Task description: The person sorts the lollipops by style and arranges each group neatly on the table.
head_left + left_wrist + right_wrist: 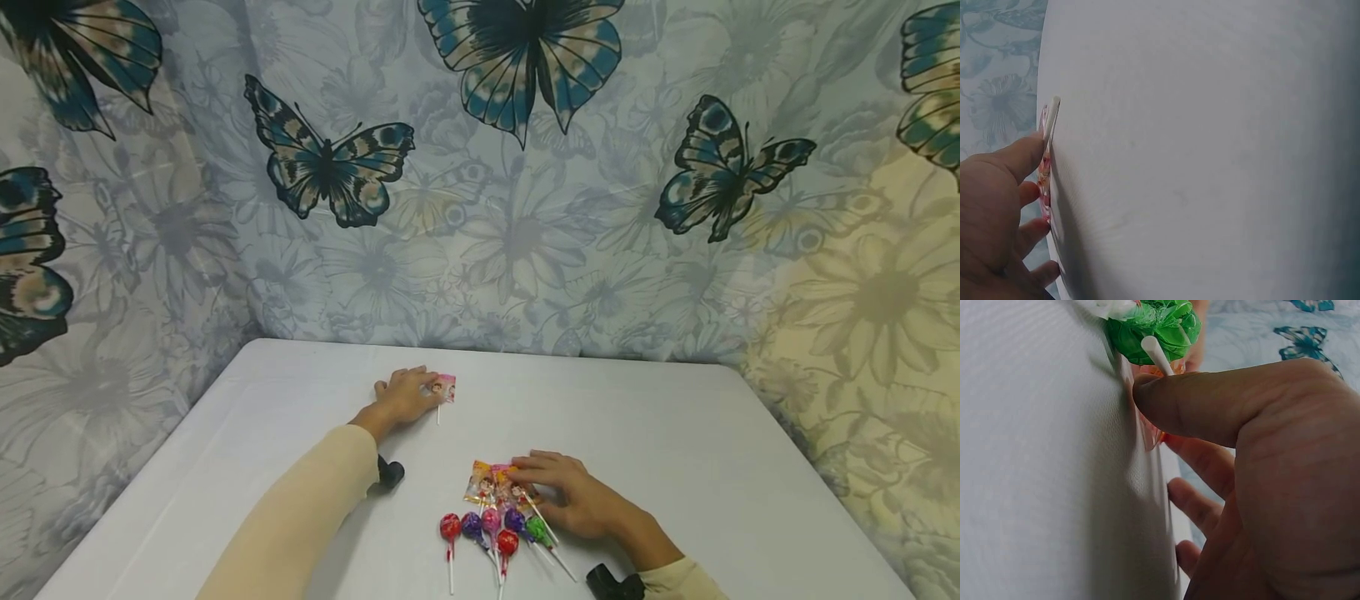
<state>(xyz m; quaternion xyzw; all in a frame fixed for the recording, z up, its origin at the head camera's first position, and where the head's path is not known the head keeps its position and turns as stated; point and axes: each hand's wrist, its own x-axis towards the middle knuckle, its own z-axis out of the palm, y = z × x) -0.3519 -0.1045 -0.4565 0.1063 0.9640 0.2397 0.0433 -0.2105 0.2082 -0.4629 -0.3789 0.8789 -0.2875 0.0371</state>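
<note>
My left hand (408,397) lies far out on the white table (675,433), thumb and fingertips pinching a flat pink-wrapped lollipop (447,387) that rests on the surface. The left wrist view shows that lollipop (1047,156) edge-on, with my thumb on its stick. My right hand (570,493) sits nearer me, pinching the edge of a flat orange-wrapped lollipop (501,482) between thumb and forefinger. Another flat lollipop (480,483) lies beside it. In the right wrist view my thumb presses the orange wrapper (1152,432) just below a green lollipop (1155,330).
Several round wrapped lollipops lie in a cluster near the front edge: red (450,527), purple (472,525), pink (491,521), green (537,529). A butterfly-print curtain (480,167) hangs close behind and beside the table.
</note>
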